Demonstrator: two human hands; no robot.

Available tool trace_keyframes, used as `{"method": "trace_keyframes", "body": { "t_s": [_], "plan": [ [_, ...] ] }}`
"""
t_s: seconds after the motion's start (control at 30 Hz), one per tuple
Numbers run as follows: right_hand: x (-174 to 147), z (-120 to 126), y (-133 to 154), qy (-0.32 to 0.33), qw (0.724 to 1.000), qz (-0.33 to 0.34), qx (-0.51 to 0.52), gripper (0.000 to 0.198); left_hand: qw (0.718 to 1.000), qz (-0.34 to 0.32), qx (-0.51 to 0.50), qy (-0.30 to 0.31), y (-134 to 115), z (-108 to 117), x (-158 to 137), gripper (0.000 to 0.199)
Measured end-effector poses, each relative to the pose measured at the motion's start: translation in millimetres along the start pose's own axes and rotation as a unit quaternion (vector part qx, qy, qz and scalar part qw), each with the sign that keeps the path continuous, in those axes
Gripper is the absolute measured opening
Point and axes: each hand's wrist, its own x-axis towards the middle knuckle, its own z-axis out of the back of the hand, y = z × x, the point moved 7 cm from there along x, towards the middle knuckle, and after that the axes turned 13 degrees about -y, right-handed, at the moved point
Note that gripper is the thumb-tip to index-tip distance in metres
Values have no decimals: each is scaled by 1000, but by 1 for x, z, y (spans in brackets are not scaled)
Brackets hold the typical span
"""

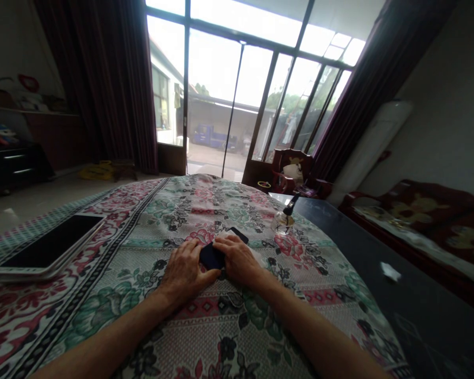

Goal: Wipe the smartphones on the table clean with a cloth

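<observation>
A dark smartphone lies flat on the flowered tablecloth, its far corner showing past my right hand. My left hand grips its left side, thumb stretched along the near edge. Across the phone's middle lies my right hand, fingers curled and pressed down on it. A pale, thin bit shows by the right fingers, too indistinct to name. Beyond the hands to the right stands a small clear glass bottle with a black pump top.
On the left of the tablecloth rests a large white-framed tablet with a black screen. Right of the round table, a dark tabletop carries a crumpled white tissue. A wooden sofa stands farther right.
</observation>
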Motion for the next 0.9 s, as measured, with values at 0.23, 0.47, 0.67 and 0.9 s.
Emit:
{"method": "trace_keyframes", "body": {
  "t_s": [0.23,0.47,0.67,0.9],
  "plan": [
    [-9,0,22,9,994,22,103,36,1000,6,-9,5,0,0,0,50],
    [-2,7,-24,-39,998,-31,31,37,1000,5,-13,11,1,1,1,60],
    [-2,15,-61,-58,994,-87,-38,40,1000,10,-18,5,-1,3,2,60],
    [-9,13,-48,-48,994,-87,-53,48,1000,16,-25,-6,1,2,2,64]
  ]
}}
